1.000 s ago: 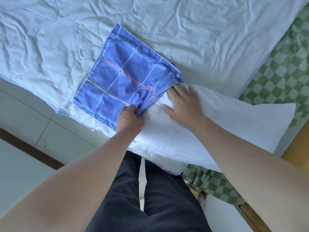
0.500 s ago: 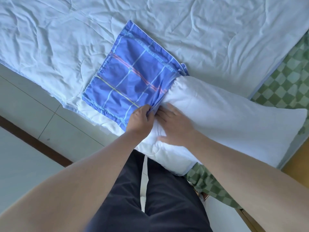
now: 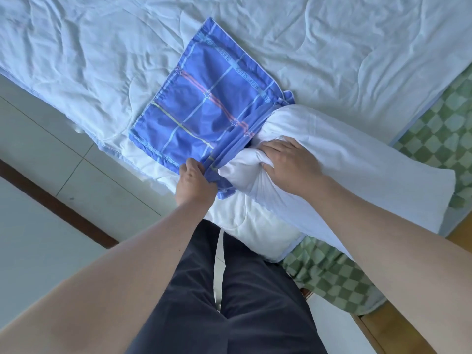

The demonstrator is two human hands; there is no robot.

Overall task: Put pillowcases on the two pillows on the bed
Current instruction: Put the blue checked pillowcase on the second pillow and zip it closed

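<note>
You stand at the bed (image 3: 319, 47), which fills the upper part of the view. A pale quilt (image 3: 102, 60), wrinkled, covers most of it. At the right edge and near your legs a green checked sheet (image 3: 439, 129) shows from under the quilt. Below the bed on the left is the tiled floor (image 3: 51, 149).

The pillow (image 3: 357, 159) is white and lies slanted on the quilt, from the middle of the view toward the right edge of the bed. Its left end is squeezed narrow and sits at the mouth of the pillowcase (image 3: 204, 108). The pillowcase is blue with thin crossing lines and small stars, and it lies mostly flat on the quilt, to the left of the pillow. Only the tip of the pillow is inside it; the open edge is gathered in folds around that tip.

Your right hand (image 3: 291, 164) lies on top of the squeezed end of the pillow, the fingers bent into the white cloth, so this grip is closed on the pillow. Your left hand (image 3: 194, 182) is just beside it, the fingers curled tight, and it pinches the gathered near edge of the pillowcase.
</note>
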